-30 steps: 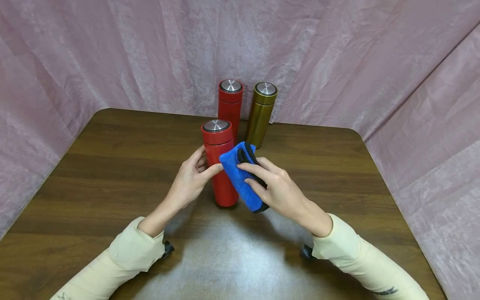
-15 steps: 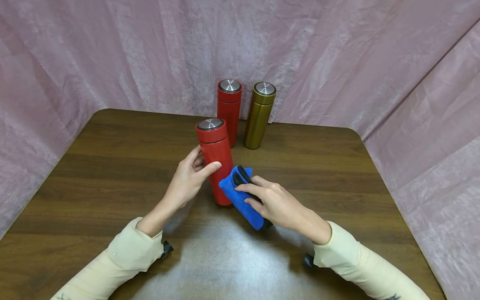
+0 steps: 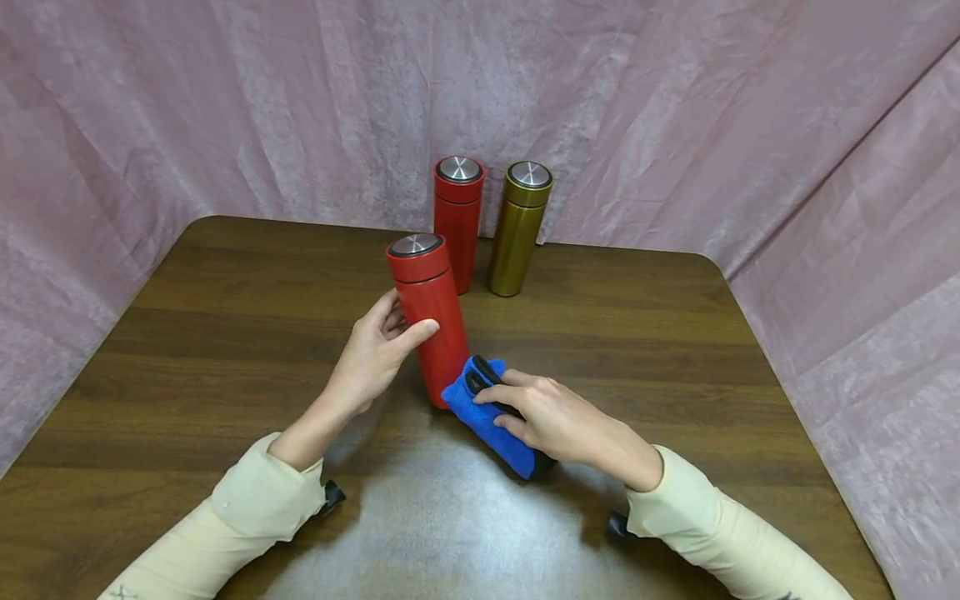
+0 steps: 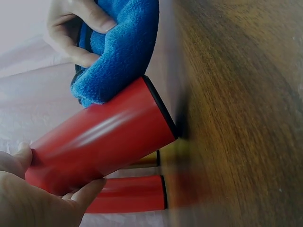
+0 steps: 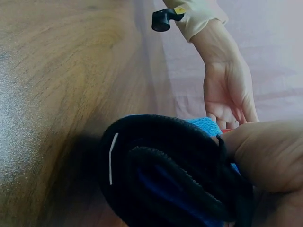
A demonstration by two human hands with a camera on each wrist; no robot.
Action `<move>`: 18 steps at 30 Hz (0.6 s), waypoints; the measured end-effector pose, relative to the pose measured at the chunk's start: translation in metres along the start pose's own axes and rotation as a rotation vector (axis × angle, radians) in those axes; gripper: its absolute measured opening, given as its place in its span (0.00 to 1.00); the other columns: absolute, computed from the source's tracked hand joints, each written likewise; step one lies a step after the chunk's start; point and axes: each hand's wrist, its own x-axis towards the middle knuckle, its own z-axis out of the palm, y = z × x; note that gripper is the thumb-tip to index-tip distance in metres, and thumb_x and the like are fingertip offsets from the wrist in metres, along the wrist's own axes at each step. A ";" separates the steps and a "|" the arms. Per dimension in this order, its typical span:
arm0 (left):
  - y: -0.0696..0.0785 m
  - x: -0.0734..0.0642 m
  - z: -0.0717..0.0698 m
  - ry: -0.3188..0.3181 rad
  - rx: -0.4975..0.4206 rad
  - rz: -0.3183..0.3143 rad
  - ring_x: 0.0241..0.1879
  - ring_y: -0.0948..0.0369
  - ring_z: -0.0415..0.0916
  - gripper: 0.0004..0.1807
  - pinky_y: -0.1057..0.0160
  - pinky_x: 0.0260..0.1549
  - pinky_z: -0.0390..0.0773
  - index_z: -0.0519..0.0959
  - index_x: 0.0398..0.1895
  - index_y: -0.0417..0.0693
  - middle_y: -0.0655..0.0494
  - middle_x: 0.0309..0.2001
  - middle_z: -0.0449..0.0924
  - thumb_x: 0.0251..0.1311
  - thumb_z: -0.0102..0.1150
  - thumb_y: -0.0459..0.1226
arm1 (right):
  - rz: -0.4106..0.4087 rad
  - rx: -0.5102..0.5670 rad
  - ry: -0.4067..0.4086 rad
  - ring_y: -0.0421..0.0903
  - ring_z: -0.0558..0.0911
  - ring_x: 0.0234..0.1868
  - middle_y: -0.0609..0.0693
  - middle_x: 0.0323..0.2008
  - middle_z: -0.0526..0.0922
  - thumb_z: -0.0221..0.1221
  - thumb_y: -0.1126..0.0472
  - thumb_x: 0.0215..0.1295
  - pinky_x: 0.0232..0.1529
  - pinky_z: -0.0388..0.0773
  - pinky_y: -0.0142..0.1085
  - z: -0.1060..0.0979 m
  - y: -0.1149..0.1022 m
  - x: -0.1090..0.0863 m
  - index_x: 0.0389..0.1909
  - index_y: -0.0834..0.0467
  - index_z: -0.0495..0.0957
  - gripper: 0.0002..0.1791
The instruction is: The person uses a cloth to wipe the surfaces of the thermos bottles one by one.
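My left hand [image 3: 369, 360] grips a red thermos flask [image 3: 433, 321] with a silver lid, thumb across its front. The flask leans, its top toward the left. In the left wrist view the flask's black-rimmed base [image 4: 161, 106] is tilted, one edge at or just above the tabletop; contact is unclear. A folded blue towel [image 3: 491, 432] with black edging is held in my right hand [image 3: 558, 417], pressed against the flask's lower right side. The right wrist view shows the towel's dark folded end [image 5: 161, 165] close up, hiding most of the flask.
Behind the held flask stand a second red thermos flask [image 3: 457, 221] and a gold one [image 3: 517, 242], both upright near the back edge of the brown wooden table [image 3: 637, 333]. A pink curtain [image 3: 337, 108] hangs behind the table and along its sides.
The towel has slid down the flask's right side to near its base, with my right hand moving lower. My left hand has tipped the flask's top leftward.
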 end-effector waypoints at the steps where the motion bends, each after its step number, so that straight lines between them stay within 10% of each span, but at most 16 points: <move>1: 0.000 0.000 0.000 0.003 -0.001 -0.002 0.64 0.46 0.76 0.37 0.50 0.65 0.75 0.62 0.78 0.43 0.41 0.67 0.74 0.70 0.66 0.36 | 0.002 0.003 -0.010 0.37 0.73 0.28 0.47 0.36 0.76 0.69 0.67 0.67 0.28 0.74 0.26 0.000 0.000 0.000 0.55 0.57 0.84 0.17; 18: 0.000 -0.007 0.000 0.027 -0.037 -0.022 0.62 0.48 0.78 0.36 0.51 0.63 0.77 0.63 0.78 0.46 0.45 0.66 0.75 0.69 0.66 0.38 | 0.031 0.055 -0.139 0.40 0.79 0.39 0.48 0.45 0.82 0.67 0.64 0.69 0.42 0.81 0.34 -0.004 0.008 0.000 0.57 0.56 0.84 0.16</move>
